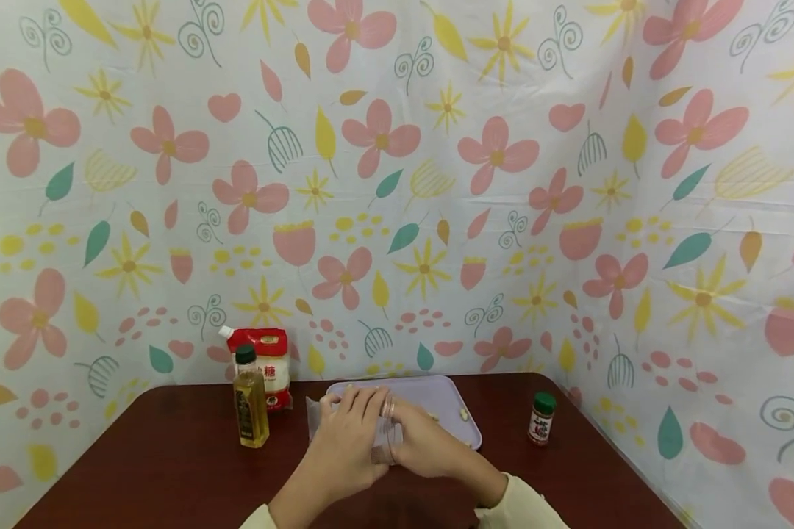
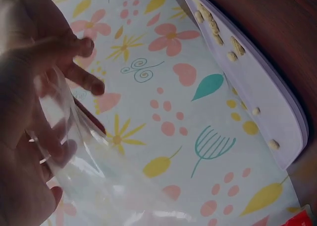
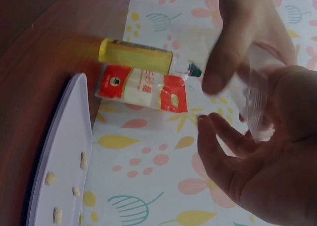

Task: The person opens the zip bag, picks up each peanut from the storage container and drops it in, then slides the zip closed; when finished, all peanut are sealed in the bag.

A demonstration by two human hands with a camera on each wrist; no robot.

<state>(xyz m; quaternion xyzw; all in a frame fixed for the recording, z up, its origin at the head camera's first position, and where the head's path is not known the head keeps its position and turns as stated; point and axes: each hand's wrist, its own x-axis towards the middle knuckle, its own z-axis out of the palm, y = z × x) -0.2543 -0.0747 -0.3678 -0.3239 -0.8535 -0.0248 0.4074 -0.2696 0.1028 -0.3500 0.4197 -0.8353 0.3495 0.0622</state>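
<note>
- In front of you is a dark reddish-brown table (image 1: 152,463) with a smooth, faintly glossy top and rounded far corners.
- To your left, a bottle of yellow oil (image 1: 252,411) stands upright, its cap dark green.
- Just behind it, you have a red-and-white bag (image 1: 276,371) standing near the far edge.
- At your far middle lies a pale lilac tray (image 1: 446,400).
- On your right stands a small green-capped jar (image 1: 540,420).

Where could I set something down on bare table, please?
Bare table lies left of the oil bottle and between the tray and green-capped jar. Crowded spots: bottle before red-and-white bag; left hand, right hand and clear plastic by the tray.
</note>
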